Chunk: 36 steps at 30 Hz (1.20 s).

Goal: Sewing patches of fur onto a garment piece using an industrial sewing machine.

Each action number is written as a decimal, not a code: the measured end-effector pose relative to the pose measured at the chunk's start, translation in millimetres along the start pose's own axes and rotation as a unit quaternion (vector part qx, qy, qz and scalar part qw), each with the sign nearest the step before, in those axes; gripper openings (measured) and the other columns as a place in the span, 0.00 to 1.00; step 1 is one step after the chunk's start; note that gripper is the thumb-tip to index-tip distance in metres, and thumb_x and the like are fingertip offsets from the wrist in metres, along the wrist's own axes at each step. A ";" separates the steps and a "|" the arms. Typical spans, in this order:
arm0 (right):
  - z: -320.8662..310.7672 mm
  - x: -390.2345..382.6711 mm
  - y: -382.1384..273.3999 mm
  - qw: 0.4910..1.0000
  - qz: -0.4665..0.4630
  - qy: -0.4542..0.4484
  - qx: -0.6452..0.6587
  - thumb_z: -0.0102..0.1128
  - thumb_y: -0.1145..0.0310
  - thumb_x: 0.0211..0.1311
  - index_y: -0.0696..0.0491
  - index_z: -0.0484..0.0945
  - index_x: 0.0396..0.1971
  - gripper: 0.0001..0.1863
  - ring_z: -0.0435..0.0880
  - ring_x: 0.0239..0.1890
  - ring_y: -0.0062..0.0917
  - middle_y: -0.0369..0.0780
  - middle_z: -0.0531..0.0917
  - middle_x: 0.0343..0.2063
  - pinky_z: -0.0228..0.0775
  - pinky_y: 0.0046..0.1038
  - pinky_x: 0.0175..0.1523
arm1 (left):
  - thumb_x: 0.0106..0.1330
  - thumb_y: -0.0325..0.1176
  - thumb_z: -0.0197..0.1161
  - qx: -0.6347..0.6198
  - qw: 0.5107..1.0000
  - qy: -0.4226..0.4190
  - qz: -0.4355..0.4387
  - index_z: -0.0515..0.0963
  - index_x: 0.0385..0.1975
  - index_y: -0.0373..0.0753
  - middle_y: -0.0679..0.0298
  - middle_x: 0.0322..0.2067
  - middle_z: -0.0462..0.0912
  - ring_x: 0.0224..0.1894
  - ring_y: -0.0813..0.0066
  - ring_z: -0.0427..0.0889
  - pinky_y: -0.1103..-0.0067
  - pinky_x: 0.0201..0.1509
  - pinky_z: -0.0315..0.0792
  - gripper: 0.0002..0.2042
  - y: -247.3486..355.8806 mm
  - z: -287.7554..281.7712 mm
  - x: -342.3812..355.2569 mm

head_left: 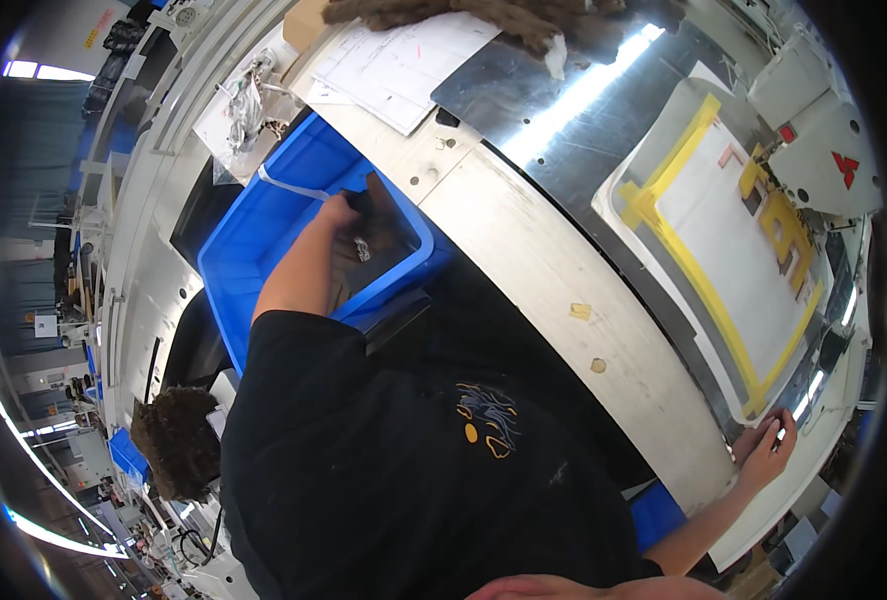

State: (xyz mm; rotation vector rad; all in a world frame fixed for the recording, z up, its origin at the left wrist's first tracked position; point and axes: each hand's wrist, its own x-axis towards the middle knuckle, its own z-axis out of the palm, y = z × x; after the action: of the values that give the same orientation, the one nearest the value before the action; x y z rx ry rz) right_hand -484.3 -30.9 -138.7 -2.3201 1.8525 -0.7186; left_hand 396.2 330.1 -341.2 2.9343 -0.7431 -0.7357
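Observation:
My left hand (340, 213) reaches down into a blue plastic bin (263, 225), its fingers closed at the edge of a dark, soft-looking piece (375, 205). Part of those fingers is hidden by the piece. Over on the right, my right hand (766, 450) rests by the near corner of a flat sewing template (708, 240), a clear and white sheet edged with yellow tape. The fingers of this hand are loosely bent and apart, and I see nothing held in them.
The template lies beside a shiny metal plate (583, 125) and a white machine head (823, 150). Paper sheets (403, 65) and brown furry material (463, 12) lie on the far side. A pale table edge (553, 270) runs between bin and template. Another person's head (176, 440) shows at left.

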 end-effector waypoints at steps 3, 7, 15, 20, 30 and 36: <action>-6.0 -0.2 -2.3 1.000 -0.002 0.005 -0.010 0.58 0.66 0.76 0.55 0.82 0.58 0.16 0.83 0.59 0.33 0.42 0.85 0.56 0.71 0.32 0.66 | 0.48 0.41 0.79 -0.036 0.998 -0.060 -0.004 0.77 0.62 0.36 0.45 0.56 0.84 0.59 0.51 0.84 0.64 0.64 0.78 0.37 7.2 -1.8 -0.6; 11.3 10.9 -1.5 1.000 -0.018 0.000 0.019 0.58 0.66 0.76 0.55 0.82 0.58 0.16 0.83 0.59 0.33 0.42 0.85 0.56 0.71 0.32 0.66 | 0.47 0.42 0.82 0.003 0.998 -0.049 -0.044 0.79 0.60 0.35 0.47 0.55 0.85 0.58 0.52 0.85 0.65 0.62 0.79 0.37 -43.3 -6.3 -12.4; 1.6 0.7 0.7 1.000 0.003 0.007 0.002 0.58 0.65 0.76 0.54 0.82 0.58 0.16 0.83 0.59 0.33 0.42 0.85 0.56 0.71 0.32 0.66 | 0.52 0.41 0.76 0.065 0.996 -0.015 -0.059 0.85 0.51 0.45 0.52 0.50 0.88 0.54 0.51 0.86 0.63 0.60 0.79 0.24 9.7 -43.1 -45.4; -0.9 0.7 -3.1 1.000 0.010 0.002 0.011 0.58 0.65 0.76 0.54 0.82 0.58 0.16 0.83 0.58 0.34 0.42 0.85 0.56 0.71 0.32 0.66 | 0.51 0.38 0.75 0.065 0.997 0.023 -0.033 0.87 0.48 0.43 0.51 0.48 0.88 0.53 0.50 0.87 0.61 0.58 0.80 0.21 3.9 -33.0 -51.1; 7.5 5.8 -6.5 1.000 -0.004 0.018 0.022 0.58 0.66 0.76 0.55 0.82 0.57 0.15 0.83 0.58 0.33 0.42 0.85 0.56 0.71 0.32 0.65 | 0.48 0.46 0.84 -0.067 0.991 -0.115 -0.001 0.84 0.53 0.35 0.50 0.49 0.89 0.52 0.57 0.87 0.67 0.59 0.79 0.33 -29.8 -13.3 -22.4; 0.8 -7.7 -19.0 0.999 0.030 0.025 0.024 0.58 0.71 0.72 0.57 0.81 0.53 0.14 0.81 0.59 0.38 0.45 0.83 0.57 0.71 0.34 0.64 | 0.53 0.52 0.80 -0.037 0.971 -0.233 0.036 0.83 0.57 0.40 0.51 0.53 0.87 0.55 0.58 0.85 0.67 0.63 0.76 0.33 47.5 -45.5 -35.3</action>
State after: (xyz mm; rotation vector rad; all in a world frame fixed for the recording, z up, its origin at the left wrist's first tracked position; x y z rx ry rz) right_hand -468.2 -18.9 -135.0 -2.2282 1.8943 -0.8106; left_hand 368.4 300.2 -278.7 2.6709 -0.8168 -1.4361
